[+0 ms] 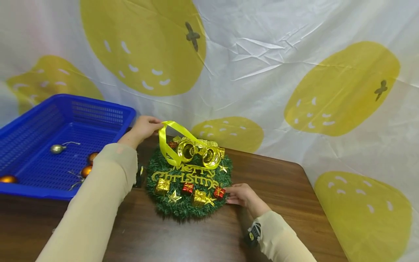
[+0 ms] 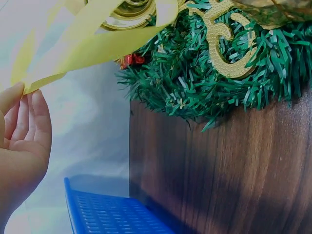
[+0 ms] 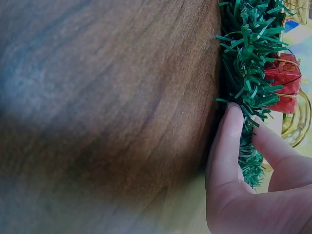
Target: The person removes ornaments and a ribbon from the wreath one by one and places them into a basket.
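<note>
A green Christmas wreath (image 1: 183,211) lies on the table, bearing gold "Merry Christmas" lettering (image 1: 183,177), red and gold gift boxes (image 1: 199,198) and stars. Two shiny gold bells (image 1: 211,157) sit on its far part. My left hand (image 1: 144,129) pinches the yellow ribbon (image 2: 83,56) between thumb and fingertips, drawing its loop up and left of the bells. At the wreath's right edge, my right hand (image 1: 243,196) grips the green tinsel (image 3: 248,87), thumb on one side and fingers on the other, beside a red gift box (image 3: 285,80).
To the left stands a blue plastic basket (image 1: 127,118) holding a silver bauble (image 1: 57,149) and several orange ones (image 1: 86,171). Behind the wooden table (image 1: 275,182) hangs a white cloth (image 1: 248,91) with yellow fruit prints. My left forearm passes over the basket's near right corner.
</note>
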Action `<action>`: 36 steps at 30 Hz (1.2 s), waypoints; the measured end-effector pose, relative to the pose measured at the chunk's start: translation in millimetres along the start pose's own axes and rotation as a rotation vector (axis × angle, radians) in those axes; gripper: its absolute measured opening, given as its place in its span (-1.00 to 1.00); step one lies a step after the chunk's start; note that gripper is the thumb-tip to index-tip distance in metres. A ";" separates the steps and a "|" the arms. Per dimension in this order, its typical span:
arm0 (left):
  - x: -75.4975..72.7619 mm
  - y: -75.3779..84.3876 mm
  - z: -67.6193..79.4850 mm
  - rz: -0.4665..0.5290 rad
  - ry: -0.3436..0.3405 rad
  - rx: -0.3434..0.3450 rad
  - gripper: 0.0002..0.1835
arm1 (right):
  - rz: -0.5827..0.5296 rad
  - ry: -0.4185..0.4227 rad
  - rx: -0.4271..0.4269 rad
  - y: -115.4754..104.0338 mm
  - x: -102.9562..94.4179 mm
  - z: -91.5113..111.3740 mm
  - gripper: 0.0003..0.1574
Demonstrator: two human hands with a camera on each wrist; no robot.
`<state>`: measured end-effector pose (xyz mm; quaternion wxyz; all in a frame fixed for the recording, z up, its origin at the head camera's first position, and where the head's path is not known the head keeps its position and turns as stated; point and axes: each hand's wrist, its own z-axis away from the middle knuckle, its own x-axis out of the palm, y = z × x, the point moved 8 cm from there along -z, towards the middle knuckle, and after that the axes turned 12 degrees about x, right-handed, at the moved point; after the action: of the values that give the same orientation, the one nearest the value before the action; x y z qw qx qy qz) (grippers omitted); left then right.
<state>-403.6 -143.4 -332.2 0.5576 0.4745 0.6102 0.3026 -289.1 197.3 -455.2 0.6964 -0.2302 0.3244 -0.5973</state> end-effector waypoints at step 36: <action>-76.7 1.1 16.2 0.193 0.227 0.011 -0.49 | -0.013 -0.009 -0.054 -9.0 -2.4 -5.7 -0.54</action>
<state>-393.2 -215.9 -304.2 0.4506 0.4968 0.6225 0.4033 -299.6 198.4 -452.3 0.6875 -0.2538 0.3359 -0.5917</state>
